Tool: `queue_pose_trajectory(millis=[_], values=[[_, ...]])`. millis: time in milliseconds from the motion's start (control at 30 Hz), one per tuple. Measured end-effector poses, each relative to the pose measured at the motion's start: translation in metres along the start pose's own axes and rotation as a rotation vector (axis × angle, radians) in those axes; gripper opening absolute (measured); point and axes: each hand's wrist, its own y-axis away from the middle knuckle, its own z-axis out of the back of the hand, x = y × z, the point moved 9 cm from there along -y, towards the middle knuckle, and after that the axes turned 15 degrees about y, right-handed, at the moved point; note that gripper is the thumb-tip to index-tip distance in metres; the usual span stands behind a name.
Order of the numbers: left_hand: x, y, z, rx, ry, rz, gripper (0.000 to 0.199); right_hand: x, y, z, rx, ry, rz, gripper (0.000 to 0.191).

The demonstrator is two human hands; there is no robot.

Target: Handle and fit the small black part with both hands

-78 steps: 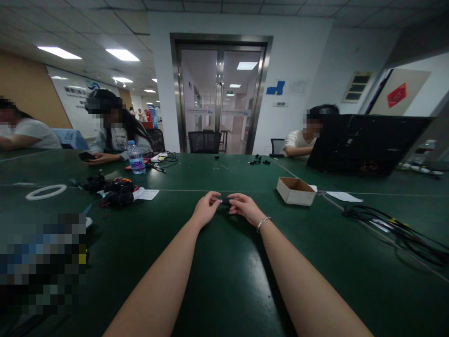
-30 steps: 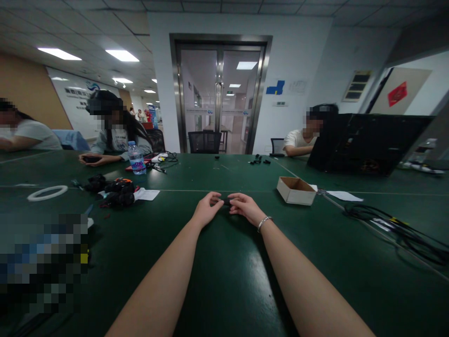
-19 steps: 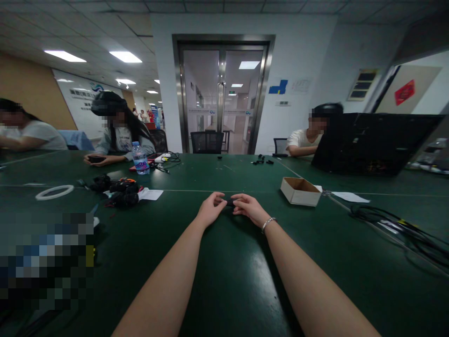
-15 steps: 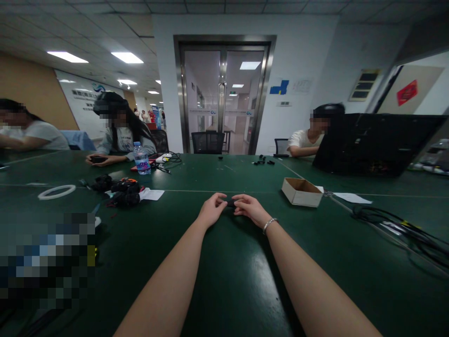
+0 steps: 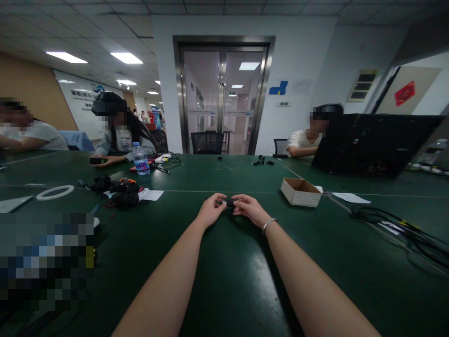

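Just above the green table [image 5: 224,262], my left hand [image 5: 212,209] and my right hand [image 5: 250,209] face each other. Between them is a small black piece [image 5: 229,203], pinched from both sides by thumbs and fingers. A small bright silvery bit shows at its left end, by my left fingertips. The piece is too small and too covered by the fingers to name its kind. A silver bracelet circles my right wrist.
An open cardboard box [image 5: 300,193] stands right of my hands, with black cables [image 5: 403,229] beyond. Small black pieces [image 5: 261,161] lie farther back. Leftward are a water bottle [image 5: 141,159], a black tangled bundle [image 5: 122,191] and a white ring [image 5: 55,193]. People sit across the table beside a large black monitor [image 5: 375,145].
A silvery end of the black piece now shows by my left fingertips. My hands stay almost in place. Across the table, the left-hand person's hands have shifted around a dark object.
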Motion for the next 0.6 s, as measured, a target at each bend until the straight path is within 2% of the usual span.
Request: queue_pose_trajectory(millis=[233, 600], values=[[0.016, -0.002, -0.004, 0.056, -0.011, 0.068, 0.033, 0.000, 0.000, -0.003, 0.022, 0.005, -0.006, 0.018], [0.011, -0.001, -0.006, 0.064, -0.004, 0.071, 0.031, -0.001, 0.000, -0.004, 0.040, 0.012, -0.013, 0.019]])
